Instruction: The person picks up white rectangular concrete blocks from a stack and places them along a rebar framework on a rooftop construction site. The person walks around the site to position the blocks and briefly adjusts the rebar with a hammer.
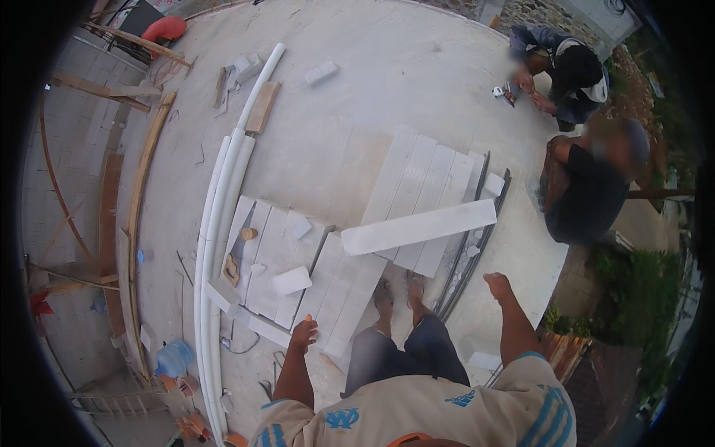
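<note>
A long white block [421,227] lies slantwise across rows of pale blocks laid flat, in front of my feet. My left hand [303,334] is above the near edge of the pale blocks [344,298], with its fingers loosely apart and a small orange spot at its tip that I cannot make out. Out to the right, my right hand [497,286] hangs over the floor beside dark metal bars [469,257], fingers loosely bent and nothing seen in them. A short white block [292,281] and a handsaw with a wooden handle [232,271] lie left of the long block.
Long white pipes [216,223] run along the left. Two people crouch at the right; one person's hands [532,91] are near a small tool [504,94]. A blue water jug [175,358] stands at lower left, near a timber edge [138,201]. The slab's edge [553,287] drops toward plants.
</note>
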A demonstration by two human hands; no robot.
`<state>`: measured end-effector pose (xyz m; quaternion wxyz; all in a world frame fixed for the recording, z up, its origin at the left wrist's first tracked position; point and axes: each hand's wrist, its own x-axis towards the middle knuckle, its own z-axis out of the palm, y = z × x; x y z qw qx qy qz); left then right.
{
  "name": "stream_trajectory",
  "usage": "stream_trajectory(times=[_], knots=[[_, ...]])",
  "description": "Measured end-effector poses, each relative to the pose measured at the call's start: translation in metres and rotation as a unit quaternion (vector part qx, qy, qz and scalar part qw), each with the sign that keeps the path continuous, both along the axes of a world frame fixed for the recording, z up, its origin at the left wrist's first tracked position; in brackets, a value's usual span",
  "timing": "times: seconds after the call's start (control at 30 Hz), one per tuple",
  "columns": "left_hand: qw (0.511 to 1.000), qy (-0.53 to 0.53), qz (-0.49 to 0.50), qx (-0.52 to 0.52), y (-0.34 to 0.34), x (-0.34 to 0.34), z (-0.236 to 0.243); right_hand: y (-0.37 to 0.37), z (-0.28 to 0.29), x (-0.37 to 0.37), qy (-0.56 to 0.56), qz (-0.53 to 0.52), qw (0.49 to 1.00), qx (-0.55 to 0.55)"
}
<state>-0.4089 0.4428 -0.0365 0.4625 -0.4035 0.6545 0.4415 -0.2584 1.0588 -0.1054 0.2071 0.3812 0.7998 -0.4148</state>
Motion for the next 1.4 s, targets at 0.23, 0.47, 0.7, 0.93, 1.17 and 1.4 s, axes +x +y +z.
stream_trajectory(times=[0.23, 0.47, 0.7, 0.93, 1.17, 1.4], knots=[[0.995, 0.014, 0.098, 0.025, 0.063, -0.073, -0.103, 0.111, -0.014, -0.122, -0.086, -0.210, 0.973, 0.030], [0.993, 0.019, 0.104, 0.053, 0.142, -0.177, -0.199, 0.176, -0.080, -0.192, -0.089, -0.306, 0.946, -0.052], [0.935, -0.015, 0.144, 0.323, 0.173, -0.198, -0.248, 0.185, -0.125, -0.220, -0.186, -0.266, 0.920, -0.218], [0.934, -0.044, 0.148, 0.322, 0.183, -0.207, -0.274, 0.171, -0.148, -0.223, -0.157, -0.240, 0.903, -0.321], [0.932, -0.041, 0.165, 0.320, 0.181, -0.204, -0.279, 0.176, -0.169, -0.205, -0.128, -0.319, 0.882, -0.322], [0.936, -0.008, 0.176, 0.305, 0.200, -0.180, -0.235, 0.164, -0.162, -0.161, -0.058, -0.355, 0.859, -0.364]])
